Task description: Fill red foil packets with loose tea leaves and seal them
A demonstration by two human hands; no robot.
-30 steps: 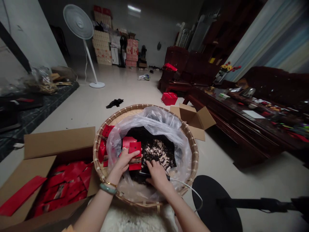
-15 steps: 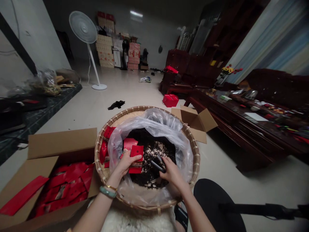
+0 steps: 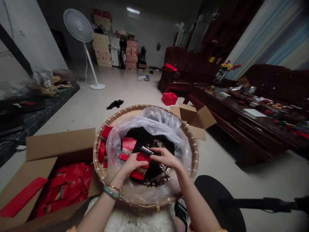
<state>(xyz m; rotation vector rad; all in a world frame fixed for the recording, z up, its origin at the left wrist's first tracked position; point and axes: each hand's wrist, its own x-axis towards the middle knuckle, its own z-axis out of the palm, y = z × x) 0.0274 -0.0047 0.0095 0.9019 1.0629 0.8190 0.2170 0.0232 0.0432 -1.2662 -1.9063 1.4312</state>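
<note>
My left hand [image 3: 132, 164] is closed on a small red packet [image 3: 143, 158], holding it above the basket. My right hand [image 3: 165, 157] grips a dark stapler [image 3: 146, 150], which lies across the packet's top edge. Under both hands, a heap of dark, dry tea-like leaves [image 3: 161, 174] rests in a clear plastic liner [image 3: 183, 145] inside a round woven bamboo basket [image 3: 196, 154]. More red packets [image 3: 128, 144] lie on the leaves to the left. Others [image 3: 101, 149] are tucked between liner and basket rim. The fingers partly hide the packet and the stapler.
At the left stands an open carton [image 3: 60, 141] filled with red packets [image 3: 70, 183]. Beyond the basket are another open carton [image 3: 196, 117] and a red box [image 3: 169, 98]. A dark wooden table [image 3: 217, 109] runs along the right, near a black round base [image 3: 217, 199].
My right hand has moved up and left, bringing the stapler from over the leaves to the packet's top edge. The packet has shifted slightly right and down in my left hand.
</note>
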